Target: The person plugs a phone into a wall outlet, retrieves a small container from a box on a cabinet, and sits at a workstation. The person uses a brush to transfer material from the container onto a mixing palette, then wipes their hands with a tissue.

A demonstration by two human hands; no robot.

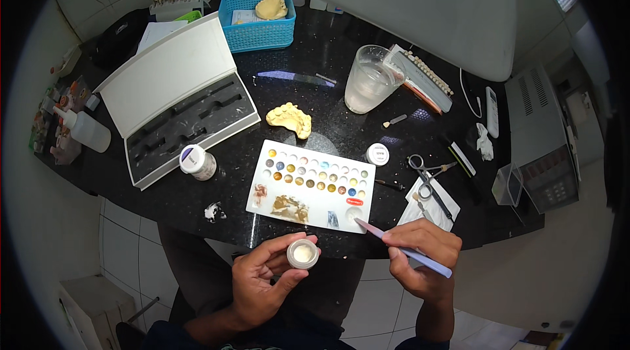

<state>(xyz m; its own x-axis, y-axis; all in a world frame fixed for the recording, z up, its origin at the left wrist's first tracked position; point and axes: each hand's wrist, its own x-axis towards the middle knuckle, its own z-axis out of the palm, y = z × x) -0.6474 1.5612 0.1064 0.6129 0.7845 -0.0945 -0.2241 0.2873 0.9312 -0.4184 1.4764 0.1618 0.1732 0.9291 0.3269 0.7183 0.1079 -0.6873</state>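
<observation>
My left hand (262, 281) grips a small open jar (302, 255) of whitish powder, mouth up, just in front of the palette. In my right hand (425, 258) is a slim lavender spatula (373, 228), pinched like a pen. Its narrow tip touches or hovers over a pale round patch of material at the near right corner of the white palette (315, 201); which, I cannot tell. Rows of wells on the palette hold coloured pastes, with brown smears below them. Behind the palette lies a yellowish dental cast (289, 120). A white screw lid (377, 154) rests by its right edge.
At left are an open case (190, 120), a lidded jar (198, 163) and a squeeze bottle (87, 129). A blue basket (259, 36) stands behind. A glass of water (371, 81), a shade guide (425, 77), forceps (425, 176) and a clear box (507, 184) occupy the right.
</observation>
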